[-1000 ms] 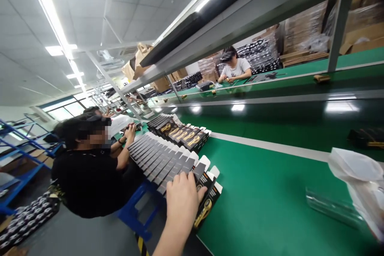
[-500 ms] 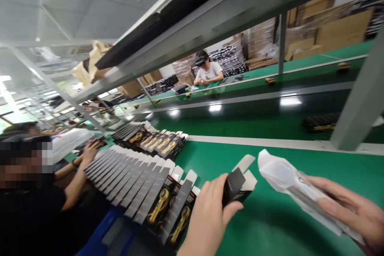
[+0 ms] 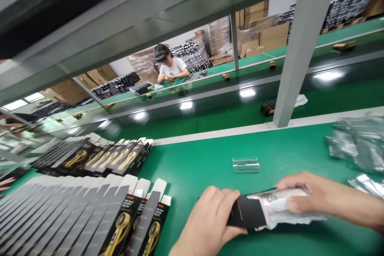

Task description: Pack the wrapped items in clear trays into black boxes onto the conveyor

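Observation:
My left hand (image 3: 210, 220) is closed around a black carton (image 3: 249, 212), which lies low over the green table with its end flap towards the right. My right hand (image 3: 303, 194) grips an item in thin white plastic wrap (image 3: 280, 208), fingers on top and thumb along its side. The wrapped item's left end meets the carton's open end; how far it reaches inside is hidden. Just beyond the hands, a small clear plastic tray (image 3: 246, 165) lies on the table.
Rows of black-and-grey cartons (image 3: 120, 212) with raised white flaps stand at left, more cartons (image 3: 111, 156) behind. Clear plastic trays (image 3: 360, 144) pile up at right. A grey post (image 3: 303, 48) rises from the rail beside a dark conveyor. Across it, a person (image 3: 172, 68) works.
The wrapped item, held apart to the right before, is now against the carton's mouth. Both hands have come together, the carton has tipped lower, and the view has swung right.

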Demonstrator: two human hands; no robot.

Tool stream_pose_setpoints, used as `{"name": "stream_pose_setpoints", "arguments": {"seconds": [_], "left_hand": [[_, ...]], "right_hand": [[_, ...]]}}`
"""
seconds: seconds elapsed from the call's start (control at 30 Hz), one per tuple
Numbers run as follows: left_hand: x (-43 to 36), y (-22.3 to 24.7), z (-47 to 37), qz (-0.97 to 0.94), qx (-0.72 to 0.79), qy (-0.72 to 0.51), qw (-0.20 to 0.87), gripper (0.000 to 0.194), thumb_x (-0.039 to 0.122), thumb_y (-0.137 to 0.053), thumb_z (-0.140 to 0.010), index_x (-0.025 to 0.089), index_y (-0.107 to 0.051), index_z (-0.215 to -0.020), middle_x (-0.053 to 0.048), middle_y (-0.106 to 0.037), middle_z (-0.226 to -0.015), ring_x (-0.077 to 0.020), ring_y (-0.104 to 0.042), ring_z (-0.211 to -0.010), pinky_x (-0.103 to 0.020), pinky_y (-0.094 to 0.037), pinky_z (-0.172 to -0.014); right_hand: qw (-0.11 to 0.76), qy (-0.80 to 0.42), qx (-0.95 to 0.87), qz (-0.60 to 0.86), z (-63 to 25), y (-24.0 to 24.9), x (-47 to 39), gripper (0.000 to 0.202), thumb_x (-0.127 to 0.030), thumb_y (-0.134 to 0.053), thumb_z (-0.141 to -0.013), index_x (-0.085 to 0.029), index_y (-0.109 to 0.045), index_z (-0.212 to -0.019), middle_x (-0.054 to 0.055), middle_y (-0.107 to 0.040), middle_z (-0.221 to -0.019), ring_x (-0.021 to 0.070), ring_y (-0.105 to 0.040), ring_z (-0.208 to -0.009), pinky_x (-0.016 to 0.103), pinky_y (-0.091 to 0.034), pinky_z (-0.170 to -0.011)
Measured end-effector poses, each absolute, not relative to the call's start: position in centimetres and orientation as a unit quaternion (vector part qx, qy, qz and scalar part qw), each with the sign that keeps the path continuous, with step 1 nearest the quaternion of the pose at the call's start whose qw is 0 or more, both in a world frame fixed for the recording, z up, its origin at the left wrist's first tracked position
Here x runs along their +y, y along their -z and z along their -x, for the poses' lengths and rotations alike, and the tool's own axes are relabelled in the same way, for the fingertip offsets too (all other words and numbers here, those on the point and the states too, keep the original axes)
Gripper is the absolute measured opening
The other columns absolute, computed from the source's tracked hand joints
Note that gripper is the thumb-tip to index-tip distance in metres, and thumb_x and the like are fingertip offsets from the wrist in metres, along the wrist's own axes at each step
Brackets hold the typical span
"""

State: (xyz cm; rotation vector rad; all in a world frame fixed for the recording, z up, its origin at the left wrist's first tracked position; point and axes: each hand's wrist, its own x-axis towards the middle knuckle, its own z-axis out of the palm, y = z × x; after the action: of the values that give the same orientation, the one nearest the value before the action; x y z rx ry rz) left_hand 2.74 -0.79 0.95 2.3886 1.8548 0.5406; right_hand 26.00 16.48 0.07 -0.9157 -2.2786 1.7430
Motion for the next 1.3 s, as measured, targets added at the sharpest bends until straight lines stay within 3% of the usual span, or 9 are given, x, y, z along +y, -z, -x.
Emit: {"name": "stream_pose_setpoints", "arguments": {"seconds": [0.1,0.4,0.9,1.0,1.07,1.13,1.23,1.3], "left_hand": [[-0.6,-1.0,-3.2,-0.774,0.615,-0.144,0.046,0.058,0.048,-0.057,-0.081,0.016,-0.043,-0.127,-0.014,-0.064,-0.111,-0.0267,-0.059,-0.091,-0.040,-0.048,-0.083],[-0.4,-0.6,-3.5,-0.776,0.616,-0.126,0.052,0.064,0.050,-0.059,-0.077,0.012,-0.044,-0.126,-0.015,-0.063,-0.111,-0.0274,-0.059,-0.091,-0.042,-0.049,-0.083],[1.1,1.4,-3.4,-0.790,0.605,-0.074,0.074,0.070,0.055,-0.062,-0.074,0.010,-0.042,-0.125,-0.017,-0.063,-0.109,-0.0290,-0.060,-0.090,-0.044,-0.051,-0.081],[2.2,-0.2,-2.6,-0.769,0.624,-0.104,0.097,0.063,0.051,-0.062,-0.077,0.016,-0.042,-0.125,-0.012,-0.062,-0.113,-0.0256,-0.058,-0.095,-0.040,-0.049,-0.085],[4.0,-1.8,-1.1,-0.733,0.661,-0.125,0.098,0.055,0.047,-0.061,-0.080,0.022,-0.043,-0.125,-0.008,-0.060,-0.115,-0.0232,-0.055,-0.099,-0.037,-0.047,-0.086],[6.8,-3.1,1.1,-0.698,0.698,-0.143,0.072,0.048,0.043,-0.061,-0.081,0.025,-0.045,-0.123,-0.007,-0.059,-0.116,-0.0232,-0.054,-0.102,-0.037,-0.045,-0.088],[12.9,-3.6,5.0,-0.660,0.731,-0.171,0.020,0.045,0.034,-0.063,-0.080,0.022,-0.049,-0.121,-0.007,-0.060,-0.117,-0.0254,-0.054,-0.105,-0.040,-0.042,-0.092],[17.3,-2.8,7.1,-0.648,0.739,-0.185,-0.003,0.043,0.028,-0.060,-0.080,0.018,-0.050,-0.121,-0.009,-0.061,-0.114,-0.0269,-0.056,-0.103,-0.043,-0.042,-0.093]], "right_hand": [[-0.014,-0.621,-0.738,0.262,-25.1,0.2,15.7,0.033,-0.053,-0.059,-0.077,-0.025,-0.068,-0.092,0.000,-0.068,-0.085,0.0210,-0.060,-0.076,0.024,-0.041,-0.062],[0.020,-0.626,-0.733,0.266,-23.8,2.0,14.6,0.025,-0.037,-0.061,-0.078,-0.024,-0.067,-0.099,0.000,-0.070,-0.094,0.0208,-0.062,-0.083,0.024,-0.043,-0.067],[0.028,-0.658,-0.712,0.241,-22.1,3.7,14.6,0.020,-0.035,-0.063,-0.078,-0.024,-0.069,-0.093,0.000,-0.069,-0.100,0.0226,-0.062,-0.095,0.026,-0.046,-0.080],[0.038,-0.686,-0.689,0.229,-22.7,4.0,15.7,0.030,-0.042,-0.058,-0.083,-0.025,-0.062,-0.107,0.001,-0.068,-0.093,0.0185,-0.063,-0.078,0.025,-0.049,-0.065],[0.092,-0.704,-0.657,0.254,-23.5,4.6,17.1,0.046,-0.050,-0.051,-0.085,-0.027,-0.048,-0.125,0.002,-0.066,-0.091,0.0151,-0.061,-0.063,0.025,-0.051,-0.057],[0.202,-0.653,-0.644,0.343,-24.2,5.6,18.6,0.055,-0.056,-0.046,-0.085,-0.027,-0.038,-0.131,0.005,-0.065,-0.100,0.0159,-0.062,-0.066,0.028,-0.054,-0.061],[0.313,-0.450,-0.716,0.433,-24.3,7.3,19.8,0.041,-0.054,-0.046,-0.086,-0.030,-0.051,-0.118,0.005,-0.063,-0.111,0.0210,-0.064,-0.091,0.034,-0.055,-0.078],[0.326,-0.316,-0.812,0.365,-23.7,8.2,19.8,0.029,-0.046,-0.049,-0.088,-0.033,-0.056,-0.112,0.003,-0.065,-0.110,0.0223,-0.063,-0.098,0.037,-0.054,-0.084]]}}
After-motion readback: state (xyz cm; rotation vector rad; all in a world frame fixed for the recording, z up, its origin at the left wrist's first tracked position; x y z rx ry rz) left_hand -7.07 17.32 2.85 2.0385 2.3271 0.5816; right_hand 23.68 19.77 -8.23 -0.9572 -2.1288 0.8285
